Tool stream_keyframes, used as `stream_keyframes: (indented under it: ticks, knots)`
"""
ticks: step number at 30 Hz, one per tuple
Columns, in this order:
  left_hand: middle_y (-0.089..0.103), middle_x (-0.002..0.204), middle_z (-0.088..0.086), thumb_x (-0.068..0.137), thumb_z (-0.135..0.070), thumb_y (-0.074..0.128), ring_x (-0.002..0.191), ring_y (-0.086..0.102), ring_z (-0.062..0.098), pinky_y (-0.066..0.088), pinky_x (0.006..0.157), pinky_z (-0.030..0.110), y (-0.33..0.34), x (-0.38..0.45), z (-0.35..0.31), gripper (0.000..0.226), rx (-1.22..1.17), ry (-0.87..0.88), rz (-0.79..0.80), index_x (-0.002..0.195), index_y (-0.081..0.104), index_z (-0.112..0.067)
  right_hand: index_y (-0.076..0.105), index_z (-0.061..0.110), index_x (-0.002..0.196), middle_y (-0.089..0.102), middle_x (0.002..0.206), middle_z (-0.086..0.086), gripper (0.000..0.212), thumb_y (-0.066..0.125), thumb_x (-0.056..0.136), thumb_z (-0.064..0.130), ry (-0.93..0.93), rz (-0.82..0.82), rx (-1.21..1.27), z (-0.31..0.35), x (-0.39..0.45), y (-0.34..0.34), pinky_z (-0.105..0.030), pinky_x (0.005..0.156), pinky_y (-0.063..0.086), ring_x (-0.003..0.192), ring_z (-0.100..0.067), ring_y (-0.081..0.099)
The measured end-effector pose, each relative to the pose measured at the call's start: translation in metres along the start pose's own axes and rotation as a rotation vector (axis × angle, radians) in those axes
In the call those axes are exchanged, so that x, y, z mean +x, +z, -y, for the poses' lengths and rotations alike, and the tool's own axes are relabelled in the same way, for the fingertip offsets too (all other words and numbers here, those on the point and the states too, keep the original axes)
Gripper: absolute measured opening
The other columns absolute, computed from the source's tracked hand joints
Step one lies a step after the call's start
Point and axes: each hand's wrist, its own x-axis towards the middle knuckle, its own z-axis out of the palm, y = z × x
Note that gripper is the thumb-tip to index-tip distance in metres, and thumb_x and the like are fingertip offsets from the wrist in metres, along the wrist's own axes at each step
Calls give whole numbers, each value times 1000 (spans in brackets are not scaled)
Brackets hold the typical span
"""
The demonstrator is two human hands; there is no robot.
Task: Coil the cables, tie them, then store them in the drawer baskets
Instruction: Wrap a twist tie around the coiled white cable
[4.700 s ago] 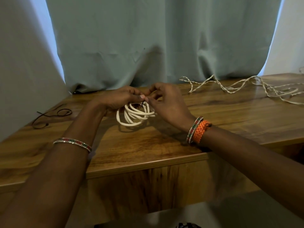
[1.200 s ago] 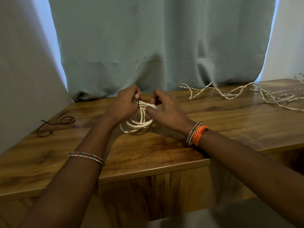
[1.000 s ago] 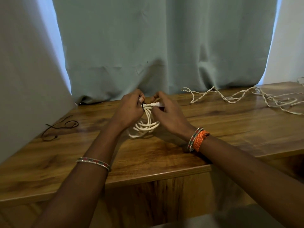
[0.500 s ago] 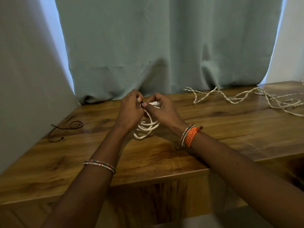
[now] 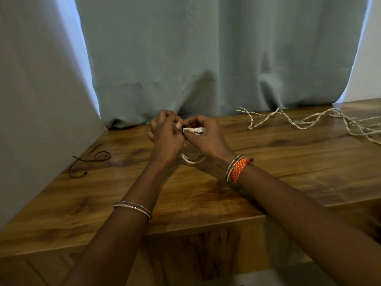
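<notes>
1. Both hands have lifted the coiled white cable (image 5: 192,159) off the wooden counter (image 5: 288,162) since a few seconds back, when it lay flat there.
2. Left hand (image 5: 167,137) and right hand (image 5: 206,137) meet fingertip to fingertip, pinching the bundle's top where a dark tie (image 5: 182,131) wraps it.
3. White loops hang below, between the wrists, mostly hidden.
4. Twisted pale cord (image 5: 299,120) sprawls well apart to the right; a thin dark cord (image 5: 90,159) lies left.
</notes>
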Motion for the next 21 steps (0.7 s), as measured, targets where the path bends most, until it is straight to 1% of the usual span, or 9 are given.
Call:
stream_keyframes:
  ticks: [3, 5, 6, 7, 10, 13, 15, 16, 21]
  knots:
    - [47, 102, 2, 90, -2, 44, 100, 46, 21, 33, 92, 30, 0, 2, 2, 17, -107, 6, 33, 84, 54, -15, 68, 6, 98, 71, 91, -6, 18, 70, 80, 9, -23, 6, -33, -3, 0, -2, -26, 74, 54, 84, -15, 67]
    - [43, 96, 4, 89, 5, 43, 81, 47, 12, 36, 79, 8, 0, 2, 0, 20, -217, 51, 65, 82, 51, -12, 69, 6, 97, 71, 90, -4, 16, 69, 81, 10, -16, -8, -26, -6, 0, -3, -24, 74, 55, 85, -13, 66]
    - [43, 95, 6, 89, 7, 42, 77, 45, 5, 33, 71, 1, 0, 2, 0, 20, -244, 76, 76, 82, 51, -9, 69, 7, 95, 70, 89, -3, 14, 69, 82, 10, -4, -19, -13, -6, 0, -4, -21, 73, 54, 84, -11, 66]
    - [42, 95, 7, 89, 8, 41, 76, 44, 2, 32, 68, 0, 1, 3, 1, 20, -257, 98, 82, 82, 51, -8, 69, 8, 93, 70, 88, -2, 11, 69, 82, 10, 15, -29, 7, -5, 0, -4, -18, 71, 52, 82, -9, 65]
    - [41, 94, 6, 88, 11, 40, 77, 44, 0, 33, 69, 1, 3, 3, 2, 22, -286, 149, 85, 83, 50, -8, 68, 7, 87, 68, 80, 2, 6, 70, 81, 8, 83, -46, 58, -2, 2, -6, -13, 67, 50, 75, -6, 63]
    - [44, 86, -1, 86, 2, 36, 77, 45, -3, 35, 70, 9, 7, 3, 7, 15, -298, 187, 79, 82, 49, -6, 67, 6, 82, 67, 74, 0, 3, 69, 80, 4, 186, -26, 123, 2, 4, -7, -18, 64, 51, 69, -9, 64]
    - [52, 83, 7, 84, -6, 35, 78, 50, 12, 40, 71, 27, 8, 3, 10, 14, -286, 200, 119, 84, 49, -2, 66, 7, 78, 67, 71, -3, 4, 68, 81, 3, 292, -7, 233, 4, 2, -9, -20, 59, 51, 62, -9, 64]
    - [54, 82, 11, 85, -9, 34, 77, 51, 19, 41, 69, 31, 8, 2, 12, 16, -269, 205, 141, 85, 48, -2, 66, 7, 76, 67, 68, -3, 7, 67, 81, 3, 349, 0, 291, 6, 1, -10, -21, 55, 51, 58, -9, 63]
    - [53, 79, 10, 95, -10, 34, 71, 47, 16, 33, 63, 12, 6, 0, 9, 13, -239, 286, 113, 88, 45, -8, 63, 5, 77, 64, 58, -3, 5, 63, 81, 2, 576, -36, 556, 13, 1, -12, -17, 42, 46, 45, -11, 59]
